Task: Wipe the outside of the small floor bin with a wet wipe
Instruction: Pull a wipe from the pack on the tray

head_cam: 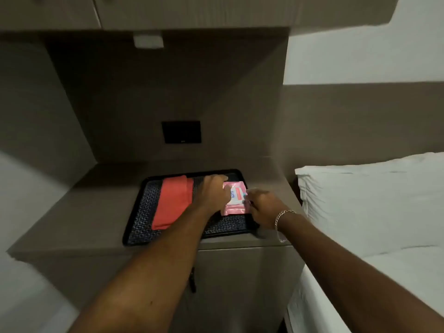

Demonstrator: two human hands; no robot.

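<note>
A: Where does the job stand?

B: Early, I'd say. The pink wet-wipe pack (235, 199) lies on the patterned black tray (144, 212), towards the tray's right side. No loose wipe is out of it that I can make out.

A: And the hands?

B: The left hand (212, 192) lies flat over the pack's left edge, pressing it down, not wrapped around it. The right hand (263, 207) is at the pack's right edge with its fingers pinched together near the label flap; motion blur hides whether they have the flap or a wipe, so I cannot tell what it grips.

A: What else is near the pack?

B: A folded red cloth (174, 200) lies left of it on the same tray. The tray sits on a brown bedside counter (96, 212), and right of the pack, past the counter's edge, is a white pillow (360, 200).

A: The bin?

B: Not in view. So pulling a wipe, finding the bin and wiping its outside all seem left to do.
</note>
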